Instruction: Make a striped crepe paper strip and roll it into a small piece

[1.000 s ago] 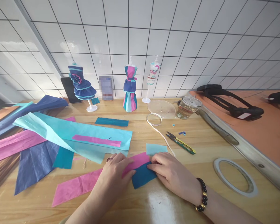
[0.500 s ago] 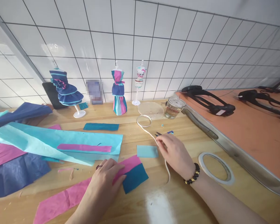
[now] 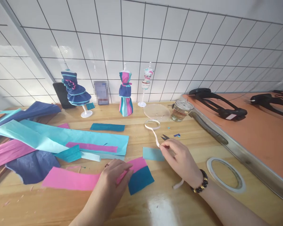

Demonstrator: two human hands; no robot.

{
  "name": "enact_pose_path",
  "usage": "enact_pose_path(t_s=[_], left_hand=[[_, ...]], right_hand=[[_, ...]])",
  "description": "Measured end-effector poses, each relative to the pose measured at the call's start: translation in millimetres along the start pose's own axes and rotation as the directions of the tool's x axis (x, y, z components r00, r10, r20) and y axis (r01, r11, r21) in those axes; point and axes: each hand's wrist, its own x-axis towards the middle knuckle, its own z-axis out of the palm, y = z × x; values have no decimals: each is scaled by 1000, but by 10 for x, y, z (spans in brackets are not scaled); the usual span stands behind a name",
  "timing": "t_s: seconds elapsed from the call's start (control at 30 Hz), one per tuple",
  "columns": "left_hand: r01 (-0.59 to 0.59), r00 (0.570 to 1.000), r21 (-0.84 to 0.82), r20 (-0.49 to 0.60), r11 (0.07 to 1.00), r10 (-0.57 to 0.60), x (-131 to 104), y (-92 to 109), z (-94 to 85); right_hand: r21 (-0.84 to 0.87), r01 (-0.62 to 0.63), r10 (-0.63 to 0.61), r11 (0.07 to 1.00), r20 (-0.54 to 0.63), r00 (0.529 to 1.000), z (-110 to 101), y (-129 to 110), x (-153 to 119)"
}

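My left hand (image 3: 116, 179) presses on a long pink strip (image 3: 72, 178), its fingers together, beside a dark teal piece (image 3: 141, 179) that meets the pink one. My right hand (image 3: 179, 157) pinches a narrow white tape (image 3: 155, 136) between thumb and fingers. The tape runs from a small roll (image 3: 152, 124), and its loose end hangs below my palm. Partly under my right hand lies a light blue rectangle (image 3: 152, 154). The dark tips of scissors (image 3: 165, 137) show just beyond my right fingers.
Three small dressed mannequins (image 3: 125, 91) stand at the tiled wall. Teal, pink and navy sheets (image 3: 44, 135) cover the left side. A glass (image 3: 182, 110) stands at the back right, a large tape roll (image 3: 225, 174) nearer. Black headsets (image 3: 218, 103) lie on an orange surface (image 3: 257, 131).
The view has shifted, so most things appear farther right. The pink strip's left part has swung upward and lies flatter. The tape's loose end has moved closer beneath my right hand.
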Motion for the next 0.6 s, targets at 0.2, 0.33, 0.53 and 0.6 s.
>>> enact_pose_path(t_s=[0.2, 0.33, 0.53, 0.6], left_hand=[[371, 918, -626, 359, 686, -169, 17, 153, 24], [458, 885, -762, 439, 458, -155, 44, 188, 52], [475, 878, -776, 385, 415, -283, 45, 123, 64], [471, 880, -778, 376, 416, -291, 35, 102, 67]], right_hand=[[350, 230, -305, 908, 177, 936, 75, -420, -210], [423, 331, -461, 844, 257, 849, 78, -505, -221], [300, 304, -349, 904, 109, 931, 65, -322, -133], [172, 247, -270, 954, 131, 954, 114, -246, -115]])
